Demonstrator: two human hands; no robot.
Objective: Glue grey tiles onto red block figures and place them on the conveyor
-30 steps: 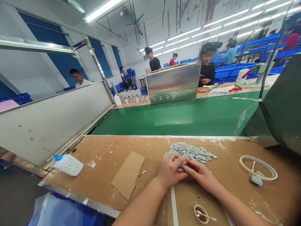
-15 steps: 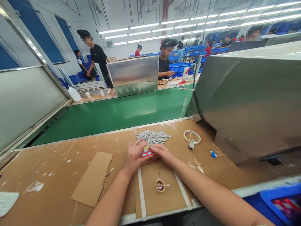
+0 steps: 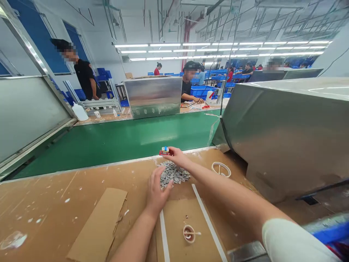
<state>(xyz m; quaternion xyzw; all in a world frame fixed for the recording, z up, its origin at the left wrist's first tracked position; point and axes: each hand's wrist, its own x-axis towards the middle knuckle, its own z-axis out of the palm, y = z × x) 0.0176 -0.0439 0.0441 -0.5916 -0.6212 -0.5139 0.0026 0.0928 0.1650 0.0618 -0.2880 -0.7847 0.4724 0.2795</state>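
Note:
My right hand (image 3: 176, 156) reaches forward to the far edge of the bench and grips a small red, yellow and blue block-like piece (image 3: 164, 151) between thumb and fingers. Its exact kind is too small to make out. The piece is held up in front of the green conveyor belt (image 3: 120, 142). Beside the pile of flat grey pieces (image 3: 176, 173), my left hand (image 3: 159, 189) is open, fingers apart and holding nothing. Nearer to me stands a small cup (image 3: 185, 238) of liquid with a thin stick (image 3: 196, 233) lying across it.
A cardboard sheet (image 3: 99, 222) lies to the left and a tape roll (image 3: 221, 169) to the right. A large metal housing (image 3: 286, 138) bounds the right side. Across the belt, a person (image 3: 187, 87) works at another bench and another person (image 3: 84, 78) stands.
My right hand has moved forward and up with the red piece, away from my left hand. My left hand has let go of it and opened beside the grey pile. The camera has shifted.

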